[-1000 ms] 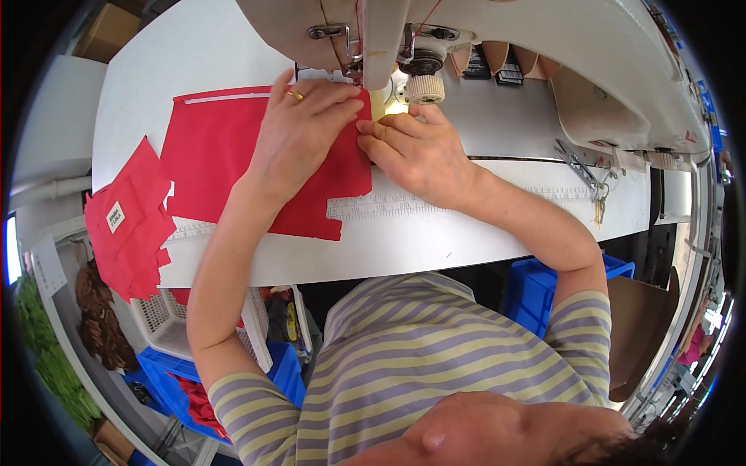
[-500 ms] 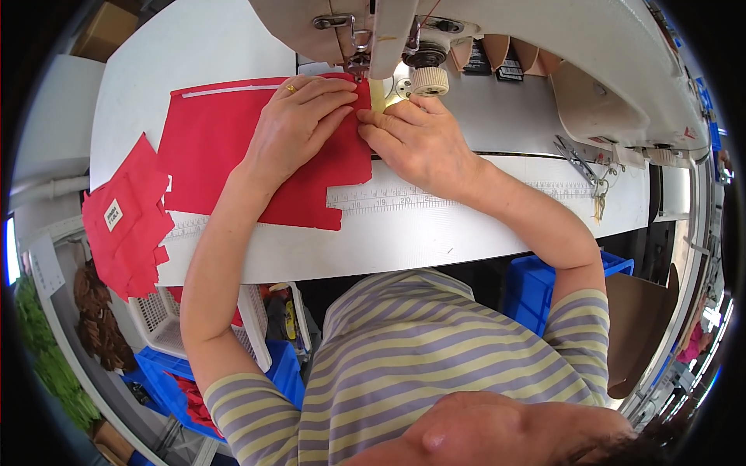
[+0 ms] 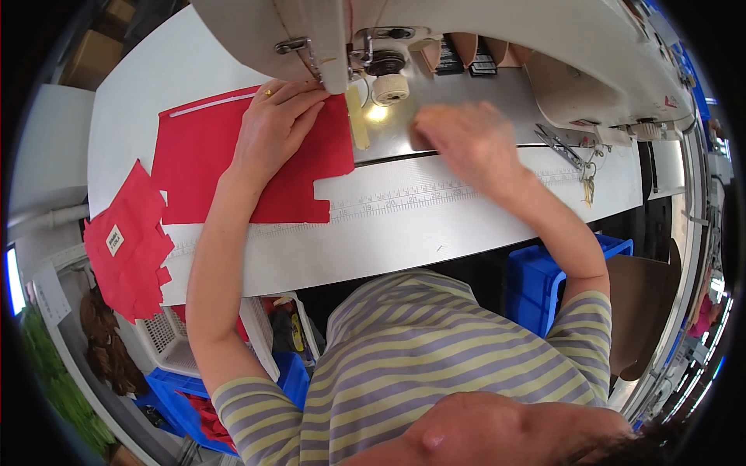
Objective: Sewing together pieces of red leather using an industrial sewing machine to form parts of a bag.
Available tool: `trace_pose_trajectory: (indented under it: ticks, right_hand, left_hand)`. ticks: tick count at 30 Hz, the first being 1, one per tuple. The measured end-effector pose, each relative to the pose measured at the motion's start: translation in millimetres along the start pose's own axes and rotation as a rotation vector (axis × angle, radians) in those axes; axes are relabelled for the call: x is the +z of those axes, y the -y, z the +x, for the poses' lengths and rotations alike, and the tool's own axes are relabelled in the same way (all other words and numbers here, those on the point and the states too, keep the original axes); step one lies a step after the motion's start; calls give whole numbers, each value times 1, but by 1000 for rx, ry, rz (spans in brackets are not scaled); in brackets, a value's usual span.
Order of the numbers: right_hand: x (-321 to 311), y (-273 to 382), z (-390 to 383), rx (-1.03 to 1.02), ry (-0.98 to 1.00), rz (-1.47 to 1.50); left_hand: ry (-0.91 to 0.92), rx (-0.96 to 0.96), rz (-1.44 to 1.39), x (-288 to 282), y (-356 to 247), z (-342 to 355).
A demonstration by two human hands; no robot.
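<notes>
A large red fabric piece lies flat on the white table, its far edge by the sewing machine. A narrow white strip runs along that far edge. My left hand rests on the cloth, fingers stretched out flat with their tips close to the needle area, which the machine head partly hides. To the right, apart from the fabric, my right hand is over the metal machine bed. Motion smears its fingers, so I cannot make out whether they hold anything. A yellow strip sits beside the fabric's right edge.
Smaller red pieces with a white label overhang the table's left edge. Snips and keys lie at the right. A printed ruler crosses the table. Below are a white basket and a blue crate.
My right hand has left the fabric's right edge and moved to the right over the machine bed. My left hand stays on the cloth. The whole view has shifted slightly.
</notes>
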State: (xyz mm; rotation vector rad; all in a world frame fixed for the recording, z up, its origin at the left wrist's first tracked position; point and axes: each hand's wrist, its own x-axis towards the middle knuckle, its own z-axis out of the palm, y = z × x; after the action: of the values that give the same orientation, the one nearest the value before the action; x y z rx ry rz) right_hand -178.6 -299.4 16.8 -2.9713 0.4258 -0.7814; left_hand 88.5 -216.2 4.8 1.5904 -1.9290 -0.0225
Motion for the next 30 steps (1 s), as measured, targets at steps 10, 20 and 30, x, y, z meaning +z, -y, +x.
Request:
trace_pose_trajectory:
  ticks: [10,20,30]
  right_hand:
    - [18,-73,3,210,-68,-261]
    - [19,-77,6,263,20,-243]
    - [-20,3,-17,88,-168,16]
  left_hand:
    - [10,203,108,-4,-34,-1]
    - [53,200,-180,22,-75,-4]
    - [222,-903,-1715,48,-117,21]
